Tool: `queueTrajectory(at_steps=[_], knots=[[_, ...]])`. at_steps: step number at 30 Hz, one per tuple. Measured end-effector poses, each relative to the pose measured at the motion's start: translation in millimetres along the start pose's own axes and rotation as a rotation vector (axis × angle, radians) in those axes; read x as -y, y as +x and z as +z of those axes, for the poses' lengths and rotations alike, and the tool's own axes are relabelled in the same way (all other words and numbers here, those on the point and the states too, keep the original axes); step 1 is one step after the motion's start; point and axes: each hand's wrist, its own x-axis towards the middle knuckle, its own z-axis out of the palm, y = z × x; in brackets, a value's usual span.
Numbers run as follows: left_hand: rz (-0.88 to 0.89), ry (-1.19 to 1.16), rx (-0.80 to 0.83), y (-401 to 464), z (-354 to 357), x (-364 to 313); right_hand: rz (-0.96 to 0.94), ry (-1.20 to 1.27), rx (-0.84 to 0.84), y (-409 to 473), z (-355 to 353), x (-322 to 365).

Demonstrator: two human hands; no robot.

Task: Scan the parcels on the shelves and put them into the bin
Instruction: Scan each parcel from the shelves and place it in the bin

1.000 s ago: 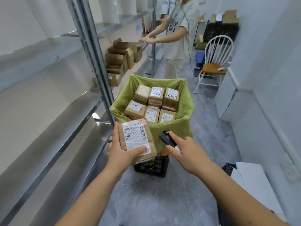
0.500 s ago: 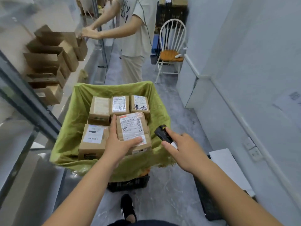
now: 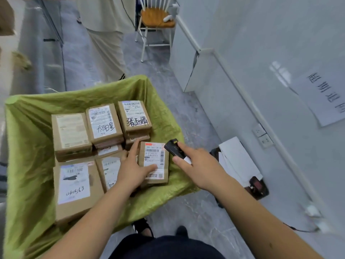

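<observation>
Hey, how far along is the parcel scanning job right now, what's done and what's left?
Done: several labelled cardboard parcels already lie in the green-lined bin. In hand: the left hand grips a barcode-labelled parcel at the bin's near right corner, apparently setting it down; the right hand holds the black scanner beside it. Left: releasing this parcel; the shelves are out of view, so any remaining count cannot be told.

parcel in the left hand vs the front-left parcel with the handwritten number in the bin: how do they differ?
The held parcel looks smaller; the front-left parcel has a bigger face.
The held parcel's label shows only printed barcodes; the front-left parcel's label carries handwritten digits and a black smear.
The left hand grips the held parcel at the right side of the bin; the front-left parcel lies untouched.
Both are brown cardboard boxes with white labels facing up.
</observation>
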Motion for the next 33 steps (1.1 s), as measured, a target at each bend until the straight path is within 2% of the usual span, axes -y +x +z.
queueTrajectory(at_steps=[7,12,17,24,29,33], knots=[[-0.046,0.113,-0.016,-10,6,-4,-0.039,0.021,0.061,15,1,-9],[-0.126,0.087,-0.07,-28,17,-13,-0.175,0.036,0.125,31,-2,-20],[-0.233,0.111,-0.25,-55,39,-22,-0.351,0.009,0.188,50,-10,-37],[-0.291,0.371,-0.527,-110,67,-41,-0.572,-0.073,0.23,70,-20,-45],[-0.431,0.553,-0.677,-163,74,-57,-0.724,-0.121,0.245,51,-22,-25],[-0.575,0.551,-0.776,-215,79,-52,-0.881,-0.166,0.293,13,-13,5]])
